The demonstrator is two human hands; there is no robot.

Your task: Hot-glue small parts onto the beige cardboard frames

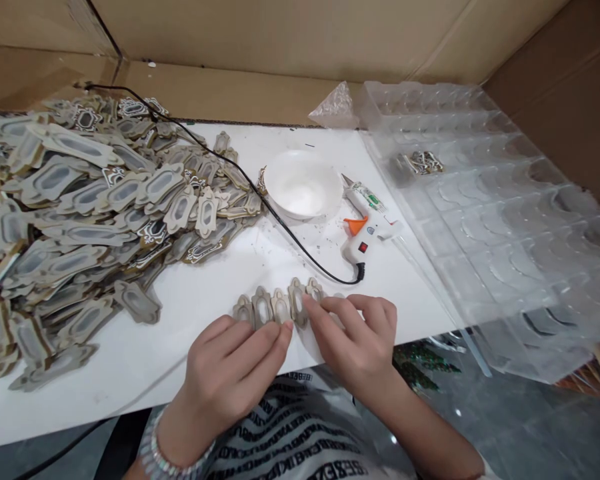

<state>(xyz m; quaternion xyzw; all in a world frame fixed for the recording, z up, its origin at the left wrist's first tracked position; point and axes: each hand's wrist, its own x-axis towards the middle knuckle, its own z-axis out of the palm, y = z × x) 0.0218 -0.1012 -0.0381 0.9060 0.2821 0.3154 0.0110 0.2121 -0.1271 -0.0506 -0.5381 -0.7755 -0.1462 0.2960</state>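
A short row of small beige frame-shaped pieces (281,305), each with a greyish oval middle, stands side by side on the white tabletop in front of me. My left hand (235,367) curls over the lower left of the row, its index finger and thumb pressed together at the pieces. On the right end, my right hand (356,337) has its index fingertip against one piece, with the other fingers bent; its thumb is hidden. The lower ends of the pieces are mostly covered by my fingers.
A large heap of similar frame pieces (80,200) covers the left side. Behind the row are a white bowl (303,183) and a glue gun (365,237), whose black cord (290,233) crosses the table. A clear compartment tray (480,200) fills the right; cardboard walls (300,33) stand behind.
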